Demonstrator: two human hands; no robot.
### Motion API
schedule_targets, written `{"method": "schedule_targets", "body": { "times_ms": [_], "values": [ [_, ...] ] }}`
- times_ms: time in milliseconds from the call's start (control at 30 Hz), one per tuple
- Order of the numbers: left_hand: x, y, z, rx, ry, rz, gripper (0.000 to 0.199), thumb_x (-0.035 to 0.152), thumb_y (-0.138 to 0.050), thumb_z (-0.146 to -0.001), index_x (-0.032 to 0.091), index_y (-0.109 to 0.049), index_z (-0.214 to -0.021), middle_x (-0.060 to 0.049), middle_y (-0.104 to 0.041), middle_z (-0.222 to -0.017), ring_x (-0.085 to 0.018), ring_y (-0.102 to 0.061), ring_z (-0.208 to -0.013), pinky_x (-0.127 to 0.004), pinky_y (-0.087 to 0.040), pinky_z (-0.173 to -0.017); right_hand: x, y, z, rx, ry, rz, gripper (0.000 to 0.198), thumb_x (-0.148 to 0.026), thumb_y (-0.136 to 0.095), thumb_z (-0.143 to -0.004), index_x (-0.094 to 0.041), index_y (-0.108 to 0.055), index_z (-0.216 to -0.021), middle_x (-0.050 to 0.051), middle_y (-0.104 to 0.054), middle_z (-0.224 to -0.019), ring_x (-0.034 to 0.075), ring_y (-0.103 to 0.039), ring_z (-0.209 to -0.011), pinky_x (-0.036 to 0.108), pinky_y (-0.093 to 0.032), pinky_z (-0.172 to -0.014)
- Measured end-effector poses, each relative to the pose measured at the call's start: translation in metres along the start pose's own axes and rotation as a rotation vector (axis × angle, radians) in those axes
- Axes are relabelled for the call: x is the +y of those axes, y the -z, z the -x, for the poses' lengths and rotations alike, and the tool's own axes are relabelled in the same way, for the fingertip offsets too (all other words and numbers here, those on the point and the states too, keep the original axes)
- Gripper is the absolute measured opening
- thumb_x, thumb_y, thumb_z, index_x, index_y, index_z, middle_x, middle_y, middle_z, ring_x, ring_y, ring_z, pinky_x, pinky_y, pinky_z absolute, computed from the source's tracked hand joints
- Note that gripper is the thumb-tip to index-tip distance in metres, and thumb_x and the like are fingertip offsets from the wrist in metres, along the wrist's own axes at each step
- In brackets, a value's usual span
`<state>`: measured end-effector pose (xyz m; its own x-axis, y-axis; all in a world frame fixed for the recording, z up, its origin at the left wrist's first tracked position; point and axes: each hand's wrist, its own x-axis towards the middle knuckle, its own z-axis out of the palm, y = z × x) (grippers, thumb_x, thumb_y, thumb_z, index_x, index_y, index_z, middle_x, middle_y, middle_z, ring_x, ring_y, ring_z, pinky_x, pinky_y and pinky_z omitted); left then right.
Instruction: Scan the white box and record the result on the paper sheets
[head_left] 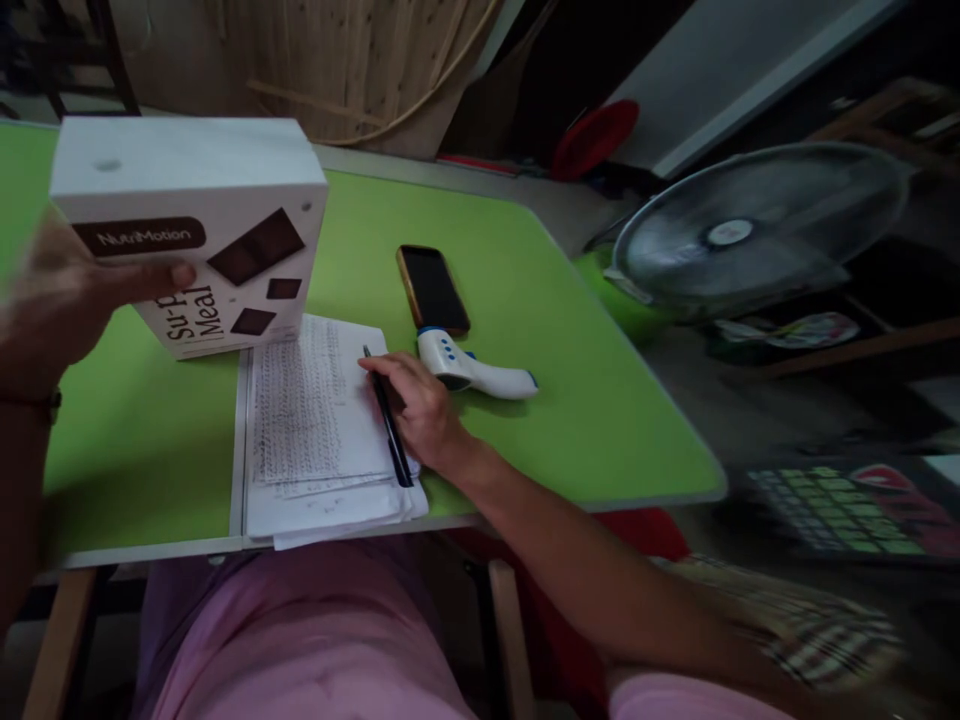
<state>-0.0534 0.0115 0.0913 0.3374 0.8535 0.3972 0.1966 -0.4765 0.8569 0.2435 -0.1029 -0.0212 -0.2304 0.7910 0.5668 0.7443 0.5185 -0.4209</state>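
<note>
One white cardboard box [255, 205] gripped by left hand [64, 290], slim black pen [391, 430] by right hand [424, 410]; holding step, apparently, needs steadiness.

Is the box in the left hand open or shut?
Shut, as far as visible: the box shows flat top and front faces, no raised flap. Back and underside are hidden.

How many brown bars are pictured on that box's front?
3: one large bar at upper right, one small bar below it, another small bar lower, further left. The left hand may hide more.
</note>
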Motion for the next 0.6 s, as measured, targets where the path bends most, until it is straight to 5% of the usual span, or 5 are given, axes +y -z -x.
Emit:
{"method": "schedule_targets", "body": {
  "times_ms": [167, 467, 600],
  "values": [
    [-0.019, 0.011, 0.001, 0.019, 0.045, -0.051, 0.072, 0.034, -0.095, -0.041, 0.005, -0.072, -0.103, -0.003, -0.075, -0.096, -0.031, -0.071, -0.097, -0.06, -0.054, -0.093, 0.006, -0.001, 0.004, -0.032, 0.038, 0.102, 0.042, -0.003, -0.038, -0.09, -0.019, -0.067, -0.117, 0.012, -0.066, -0.097, 0.024, -0.062, -0.093, 0.045, -0.058, -0.083],
    [0.006, 0.003, 0.008, 0.016, 0.092, -0.107, 0.055, 0.035, -0.085, -0.064, 0.015, -0.07, -0.113, 0.002, -0.074, -0.103, -0.027, -0.07, -0.103, -0.051, -0.053, -0.1, 0.008, 0.003, 0.003, -0.076, 0.117, 0.113, 0.044, 0.0, -0.041, -0.085, -0.021, -0.07, -0.111, 0.008, -0.062, -0.091, 0.02, -0.057, -0.084, 0.038, -0.055, -0.073],
    [-0.006, 0.005, 0.011, -0.121, 0.137, 0.006, 0.042, 0.036, -0.083, -0.069, 0.016, -0.074, -0.105, -0.001, -0.076, -0.095, -0.026, -0.074, -0.087, -0.04, -0.065, -0.078, -0.001, 0.003, -0.003, 0.006, 0.147, 0.146, 0.04, -0.001, -0.044, -0.082, -0.018, -0.069, -0.108, 0.008, -0.064, -0.089, 0.02, -0.06, -0.083, 0.036, -0.056, -0.071]
  ]
}}
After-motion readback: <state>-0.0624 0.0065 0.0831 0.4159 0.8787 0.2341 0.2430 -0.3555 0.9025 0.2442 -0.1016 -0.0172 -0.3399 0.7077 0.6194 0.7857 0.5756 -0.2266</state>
